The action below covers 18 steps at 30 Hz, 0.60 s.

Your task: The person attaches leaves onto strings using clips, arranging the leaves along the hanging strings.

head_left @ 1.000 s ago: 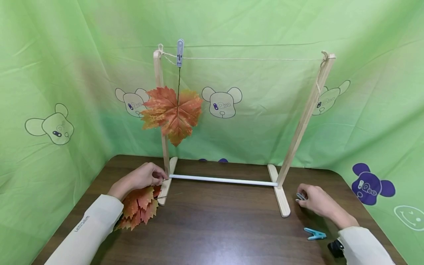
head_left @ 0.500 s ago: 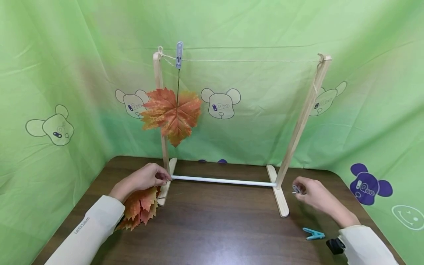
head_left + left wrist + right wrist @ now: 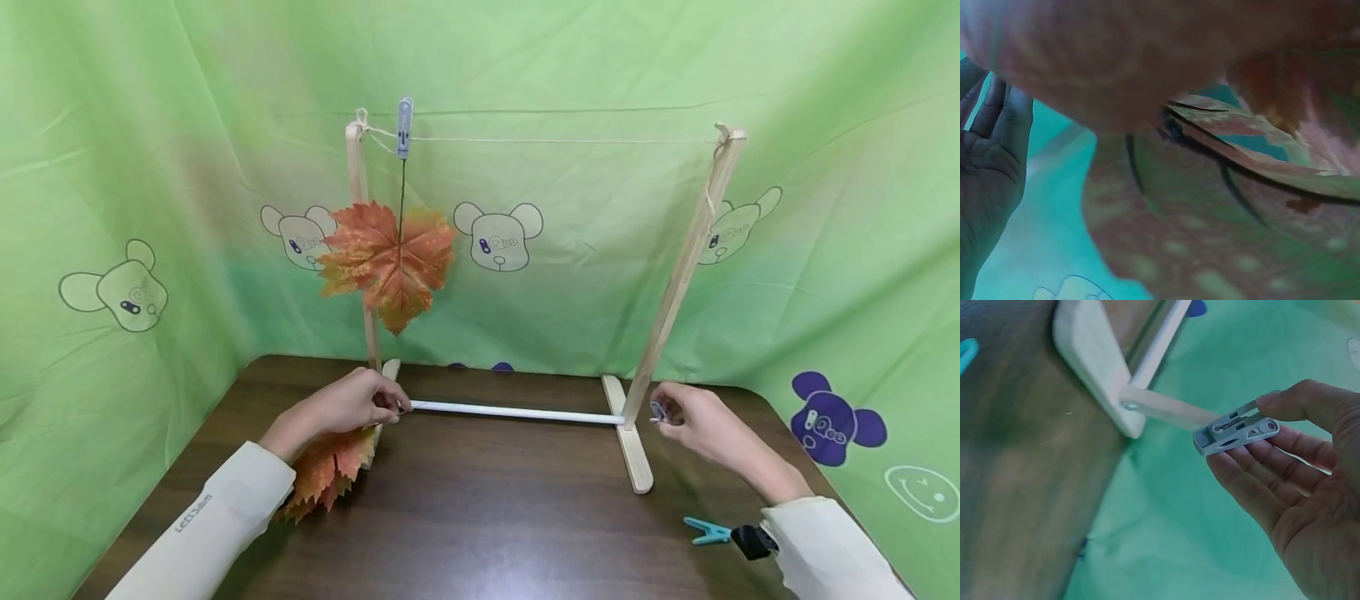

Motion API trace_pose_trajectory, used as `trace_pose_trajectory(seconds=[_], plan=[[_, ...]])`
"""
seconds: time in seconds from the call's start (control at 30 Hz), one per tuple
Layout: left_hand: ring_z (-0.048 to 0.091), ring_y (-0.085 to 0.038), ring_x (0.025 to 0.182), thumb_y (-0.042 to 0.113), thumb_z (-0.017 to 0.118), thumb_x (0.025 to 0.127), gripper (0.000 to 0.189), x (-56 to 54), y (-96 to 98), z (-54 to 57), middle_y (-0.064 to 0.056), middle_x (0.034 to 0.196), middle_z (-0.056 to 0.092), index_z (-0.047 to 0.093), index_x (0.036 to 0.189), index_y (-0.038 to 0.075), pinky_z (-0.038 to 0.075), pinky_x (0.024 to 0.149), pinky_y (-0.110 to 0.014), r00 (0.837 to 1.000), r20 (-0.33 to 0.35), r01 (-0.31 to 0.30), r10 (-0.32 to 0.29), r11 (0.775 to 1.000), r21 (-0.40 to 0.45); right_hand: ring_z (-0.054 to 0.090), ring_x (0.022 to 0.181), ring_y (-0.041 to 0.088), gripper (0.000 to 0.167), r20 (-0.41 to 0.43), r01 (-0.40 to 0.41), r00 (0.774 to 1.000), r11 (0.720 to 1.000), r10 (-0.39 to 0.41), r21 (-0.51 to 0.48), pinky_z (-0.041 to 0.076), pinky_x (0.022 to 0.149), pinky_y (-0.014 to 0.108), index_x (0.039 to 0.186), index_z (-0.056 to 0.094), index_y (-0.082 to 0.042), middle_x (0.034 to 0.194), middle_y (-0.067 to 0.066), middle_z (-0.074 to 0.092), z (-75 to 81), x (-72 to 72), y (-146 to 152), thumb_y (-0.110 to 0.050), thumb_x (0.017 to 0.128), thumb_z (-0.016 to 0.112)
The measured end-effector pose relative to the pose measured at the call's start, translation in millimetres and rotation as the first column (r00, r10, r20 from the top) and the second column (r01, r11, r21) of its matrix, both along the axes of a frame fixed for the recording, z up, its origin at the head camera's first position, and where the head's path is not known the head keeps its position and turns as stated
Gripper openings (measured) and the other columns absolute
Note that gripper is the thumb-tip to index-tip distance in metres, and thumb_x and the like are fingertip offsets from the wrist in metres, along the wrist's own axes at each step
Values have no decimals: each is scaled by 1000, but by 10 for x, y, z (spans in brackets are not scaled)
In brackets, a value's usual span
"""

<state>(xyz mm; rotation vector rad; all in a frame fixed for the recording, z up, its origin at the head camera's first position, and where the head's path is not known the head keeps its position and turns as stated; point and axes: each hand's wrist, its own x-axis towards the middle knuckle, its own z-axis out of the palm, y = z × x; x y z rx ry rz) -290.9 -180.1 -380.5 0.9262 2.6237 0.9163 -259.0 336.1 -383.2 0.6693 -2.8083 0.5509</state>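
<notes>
My left hand pinches the thin stem of an orange-red artificial maple leaf, beside the left foot of a wooden frame. In the left wrist view the leaf and its dark veins fill much of the picture. My right hand holds a grey clothespin between thumb and fingers, right of the frame's right post. Another maple leaf hangs by its stem from a grey clothespin on the string.
The wooden frame's right post leans outward, and a white rod joins the feet. A blue clothespin lies on the brown table, near my right wrist. Green printed cloth surrounds the table.
My left hand has moved right with the leaf. My right hand has risen off the table and shifted left, carrying the grey clothespin. The view has shifted slightly.
</notes>
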Motion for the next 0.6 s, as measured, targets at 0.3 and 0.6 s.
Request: trace_pose_trajectory(seconds=[0.3, 0.6], plan=[[67, -2, 86, 5, 75, 96, 18, 67, 184, 122, -1, 97, 75, 79, 112, 11, 60, 86, -34, 997, -68, 48, -48, 999, -4, 72, 83, 21, 22, -77, -76, 994, 997, 75, 0, 61, 71, 39, 104, 69, 2, 90, 5, 72, 292, -10, -232, 10, 84, 76], [70, -2, 84, 2, 74, 95, 18, 100, 359, 226, 2, 94, 79, 78, 113, 5, 60, 81, -28, 984, -149, 99, -98, 995, 3, 74, 87, 26, 24, -142, -122, 982, 992, 122, 6, 62, 75, 44, 104, 67, -1, 93, 6, 73, 476, 24, -442, 8, 84, 78]])
